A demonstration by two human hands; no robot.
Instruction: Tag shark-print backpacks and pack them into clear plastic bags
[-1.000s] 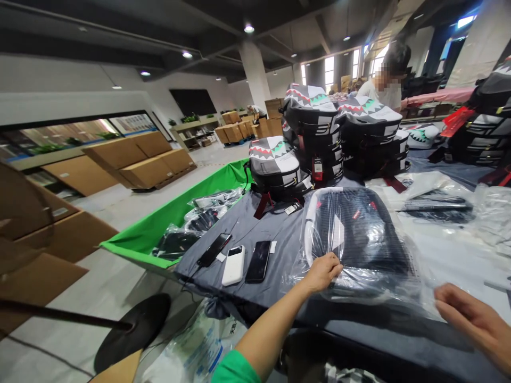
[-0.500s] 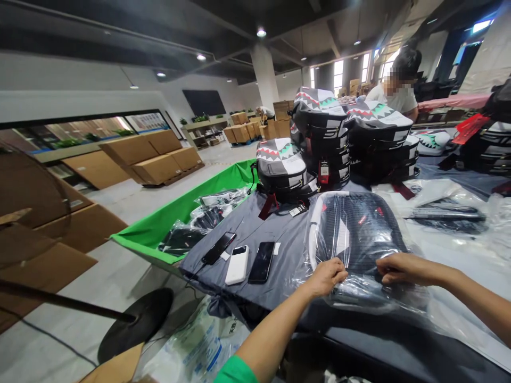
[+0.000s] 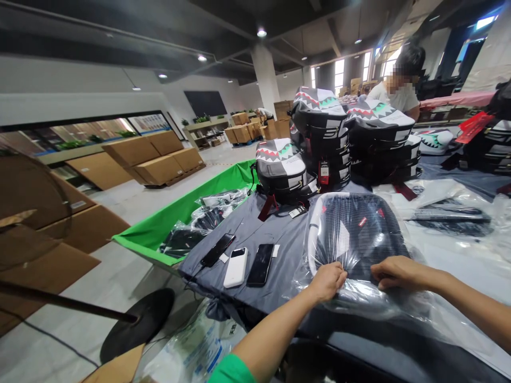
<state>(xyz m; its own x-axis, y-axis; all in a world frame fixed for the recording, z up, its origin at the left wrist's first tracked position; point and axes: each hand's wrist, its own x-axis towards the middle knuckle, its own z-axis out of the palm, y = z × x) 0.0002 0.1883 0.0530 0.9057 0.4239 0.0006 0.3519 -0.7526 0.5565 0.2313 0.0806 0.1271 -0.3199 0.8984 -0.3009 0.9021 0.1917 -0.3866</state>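
Note:
A black-and-white backpack (image 3: 363, 226) lies on the table inside a clear plastic bag (image 3: 359, 291). My left hand (image 3: 328, 281) is closed on the plastic at the near edge, its fingers pinched together. To its right, my right hand (image 3: 393, 272) also pinches the plastic, with the knuckles toward the backpack. The film between the hands and the backpack is pulled into tight creases. What lies under my curled fingertips is partly hidden.
Stacked backpacks (image 3: 319, 133) with tags stand behind. Left of the bag lie a white power bank (image 3: 236, 267) and two dark phones (image 3: 261, 264). A green-lined bin (image 3: 149, 239) holds several bagged packs. A person (image 3: 399, 85) stands at the back right.
My right hand has shifted slightly left, closer to my left hand. The plastic over the backpack now shows more stretched creases.

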